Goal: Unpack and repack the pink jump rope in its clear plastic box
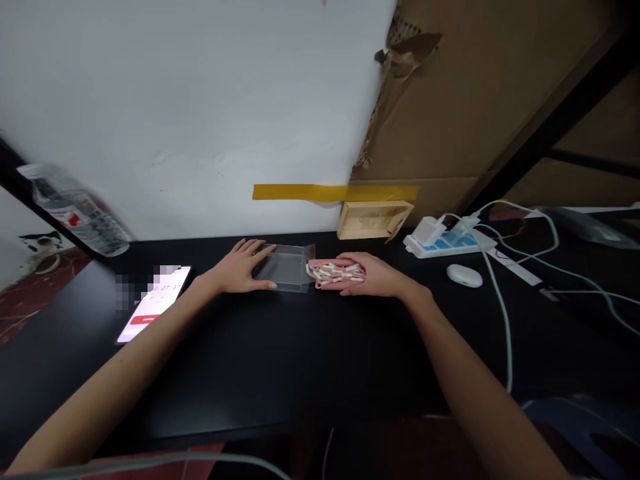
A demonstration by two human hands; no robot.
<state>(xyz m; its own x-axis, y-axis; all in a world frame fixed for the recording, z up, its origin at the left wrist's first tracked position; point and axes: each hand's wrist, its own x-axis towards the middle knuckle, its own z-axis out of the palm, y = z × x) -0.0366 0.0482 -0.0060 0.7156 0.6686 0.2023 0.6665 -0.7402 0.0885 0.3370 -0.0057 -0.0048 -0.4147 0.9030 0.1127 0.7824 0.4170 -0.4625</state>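
Observation:
A clear plastic box (pixel 286 265) lies on the black table (pixel 300 360) near the wall. My left hand (pixel 243 268) rests on its left side, fingers spread over the edge. My right hand (pixel 365 275) is cupped palm-up just right of the box's open end, carrying a pile of several small white pieces (pixel 336 272) that reach to the box's mouth.
A lit phone (pixel 155 301) lies to the left, a water bottle (pixel 75 212) behind it. A small wooden box (pixel 374 219) stands against the wall. To the right are a power strip (pixel 447 239) with white cables and a white earbud case (pixel 464 275).

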